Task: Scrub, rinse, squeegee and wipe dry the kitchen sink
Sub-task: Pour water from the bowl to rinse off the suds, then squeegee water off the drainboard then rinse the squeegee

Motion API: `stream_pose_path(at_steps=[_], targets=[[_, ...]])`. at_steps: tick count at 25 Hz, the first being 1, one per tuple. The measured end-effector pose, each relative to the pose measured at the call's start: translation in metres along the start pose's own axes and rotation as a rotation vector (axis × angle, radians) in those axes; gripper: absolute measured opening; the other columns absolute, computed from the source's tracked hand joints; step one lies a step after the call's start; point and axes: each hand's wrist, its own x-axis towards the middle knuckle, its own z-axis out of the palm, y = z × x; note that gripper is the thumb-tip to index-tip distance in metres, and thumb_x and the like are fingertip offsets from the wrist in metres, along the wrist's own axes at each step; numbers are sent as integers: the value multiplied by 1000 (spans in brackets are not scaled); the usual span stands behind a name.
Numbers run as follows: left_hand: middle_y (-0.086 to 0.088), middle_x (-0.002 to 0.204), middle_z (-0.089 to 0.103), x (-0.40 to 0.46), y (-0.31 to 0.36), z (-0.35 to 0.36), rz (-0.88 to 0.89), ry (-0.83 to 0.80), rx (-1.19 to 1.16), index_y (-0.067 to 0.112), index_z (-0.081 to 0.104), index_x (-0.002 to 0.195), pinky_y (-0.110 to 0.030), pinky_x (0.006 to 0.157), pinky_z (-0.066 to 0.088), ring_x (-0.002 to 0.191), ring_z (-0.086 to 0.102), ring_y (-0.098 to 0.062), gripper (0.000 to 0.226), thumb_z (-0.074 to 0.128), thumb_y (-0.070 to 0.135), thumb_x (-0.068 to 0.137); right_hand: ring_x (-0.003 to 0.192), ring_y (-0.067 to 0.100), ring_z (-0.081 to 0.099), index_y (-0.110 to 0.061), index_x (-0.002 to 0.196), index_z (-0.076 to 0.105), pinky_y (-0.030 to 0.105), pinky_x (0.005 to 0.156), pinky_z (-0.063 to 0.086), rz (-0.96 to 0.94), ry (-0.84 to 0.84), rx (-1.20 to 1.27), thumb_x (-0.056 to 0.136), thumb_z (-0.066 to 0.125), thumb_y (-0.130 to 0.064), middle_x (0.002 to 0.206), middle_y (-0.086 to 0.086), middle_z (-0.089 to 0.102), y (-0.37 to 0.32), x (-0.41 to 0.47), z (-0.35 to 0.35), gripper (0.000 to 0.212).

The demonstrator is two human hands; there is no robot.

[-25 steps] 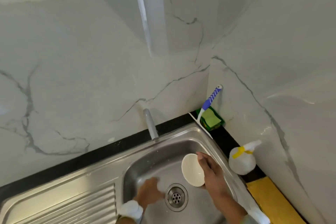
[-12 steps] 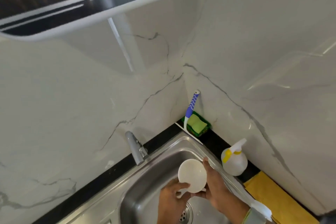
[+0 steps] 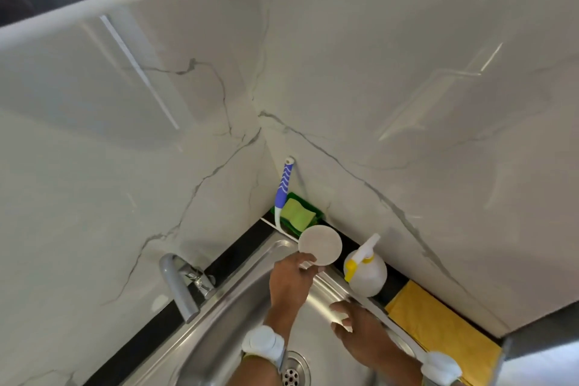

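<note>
While the sink [image 3: 238,316] waits to be scrubbed, a person clears a small white bowl [image 3: 319,245] out of it. Nearest the camera, the drain [image 3: 293,370] shows between two forearms, each with a white band at the wrist. The right hand [image 3: 360,330] hangs low over the right side of the basin, fingers loosely spread and holding nothing; whether it touches the steel cannot be told. The left hand [image 3: 289,279] reaches up and across the far right corner, its fingers pinching the near edge of the bowl, which is tipped on edge so its round face looks toward the camera and hangs over the rim and the dark counter strip [image 3: 238,249]. Beyond the bowl, in the far corner, lie a green sponge in a tray [image 3: 299,213] and a blue-handled brush [image 3: 284,185] leaning upright against the marble wall. Those tools sit just past the left hand's reach, so that hand looks the nearer one. A spray bottle [image 3: 366,273] and a yellow cloth [image 3: 438,329] rest along the right side; the tap [image 3: 181,282] stands at the back left.
</note>
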Motion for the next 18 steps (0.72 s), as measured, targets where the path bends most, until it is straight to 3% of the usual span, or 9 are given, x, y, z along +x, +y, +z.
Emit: stream_pose_path(at_steps=[3, 8, 12, 14, 16, 18], targets=[[12, 75, 73, 21, 0, 15, -16, -29, 18, 36, 78, 92, -20, 70, 52, 66, 69, -1, 21, 87, 43, 74, 106, 3, 65, -54, 110, 54, 14, 92, 48, -35, 11, -19, 91, 67, -42, 123, -17, 61, 7, 4, 0, 26], [16, 82, 75, 30, -5, 26, -42, -70, -2, 36, 79, 90, -20, 69, 52, 65, 69, 1, 16, 87, 34, 76, 105, -1, 62, -60, 101, 50, 18, 93, 51, -61, 24, -30, 77, 49, -63, 118, -25, 62, 15, 8, 2, 24], [18, 91, 76, 31, -7, 36, -1, -76, 7, 36, 79, 92, -23, 72, 53, 71, 70, -2, 14, 81, 27, 81, 101, -3, 64, -60, 100, 54, 18, 89, 54, -107, 69, -55, 87, 59, -54, 113, -25, 65, 13, 7, 2, 15], [17, 98, 76, 30, -6, 35, 30, -88, 9, 36, 77, 103, -24, 73, 54, 78, 71, -4, 22, 81, 28, 83, 101, -5, 64, -60, 98, 55, 17, 84, 55, -123, 76, -85, 87, 60, -53, 108, -26, 67, 16, 4, 2, 13], [18, 107, 73, 27, -6, 30, 57, -108, -18, 36, 71, 121, -23, 74, 57, 82, 71, -4, 41, 82, 30, 83, 96, -3, 66, -55, 91, 59, 15, 77, 55, -113, 30, -102, 84, 62, -57, 98, -25, 70, 10, -1, 4, 8], [18, 105, 71, 17, -10, 19, 59, -27, -55, 34, 71, 117, -18, 70, 55, 80, 70, -3, 38, 85, 27, 82, 79, 0, 65, -40, 74, 56, 11, 62, 47, -115, 0, -156, 79, 66, -55, 77, -18, 66, -1, -5, 10, 19]])
